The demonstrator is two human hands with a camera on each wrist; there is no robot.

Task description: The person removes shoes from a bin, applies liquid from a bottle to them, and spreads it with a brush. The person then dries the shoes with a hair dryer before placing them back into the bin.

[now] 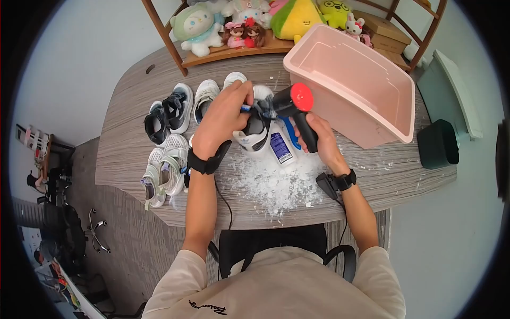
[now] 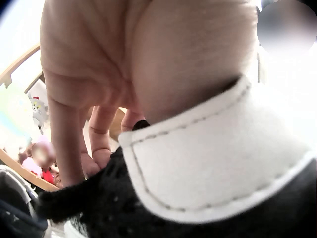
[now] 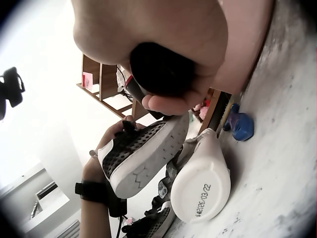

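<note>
My left hand [image 1: 226,114] grips a black-and-white sneaker [image 1: 252,139] from above. In the right wrist view the sneaker [image 3: 148,156] is held tilted, its white sole showing. In the left wrist view the sneaker's white heel patch [image 2: 213,158] lies close to the palm, and the fingers reach forward over the black upper. My right hand [image 1: 323,139] is wrapped round the handle of a black hair dryer [image 1: 304,127] with a red rear end. Its nozzle points left at the sneaker's front. Just below lie a white bottle [image 1: 281,149] with a purple label and a blue-handled brush [image 1: 291,134].
White powder [image 1: 273,186] is scattered over the wood-grain table. Several other shoes [image 1: 178,109] stand at the left. A pink plastic bin [image 1: 348,101] sits at the back right, a dark green bin [image 1: 438,143] beyond it. Plush toys [image 1: 199,29] line a wooden shelf behind.
</note>
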